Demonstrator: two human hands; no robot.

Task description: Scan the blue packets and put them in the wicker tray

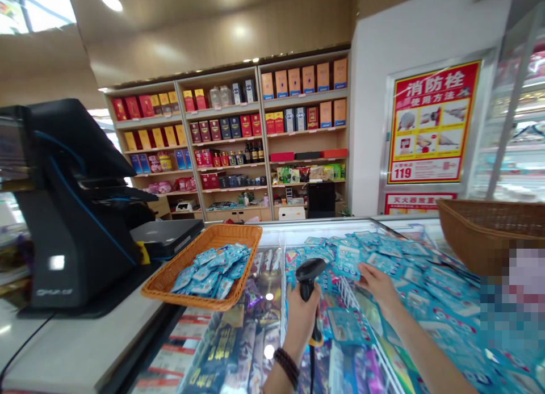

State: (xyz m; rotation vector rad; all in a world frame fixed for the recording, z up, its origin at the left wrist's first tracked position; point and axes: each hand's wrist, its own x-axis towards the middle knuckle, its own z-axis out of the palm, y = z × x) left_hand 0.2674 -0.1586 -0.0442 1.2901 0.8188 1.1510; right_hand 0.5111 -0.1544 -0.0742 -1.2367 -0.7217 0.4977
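My left hand (303, 310) is wrapped round the grip of a black barcode scanner (311, 269), its head pointing up and to the right and its cable hanging below. Between the fingertips of my right hand (380, 284) is a small blue packet (349, 260), held upright just right of the scanner head. Many similar blue packets (443, 294) lie spread over the freezer's glass top on the right. More blue packets (215, 269) are heaped inside an orange wicker basket (159, 289) on the left. One packet (347, 326) lies flat below my hands.
A black point-of-sale terminal (63, 212) stands on the white counter (106, 343) at left. A brown wicker basket (472, 235) is at the right edge, above a pixelated patch. Shelves (225, 141) of boxed goods and bottles line the back wall.
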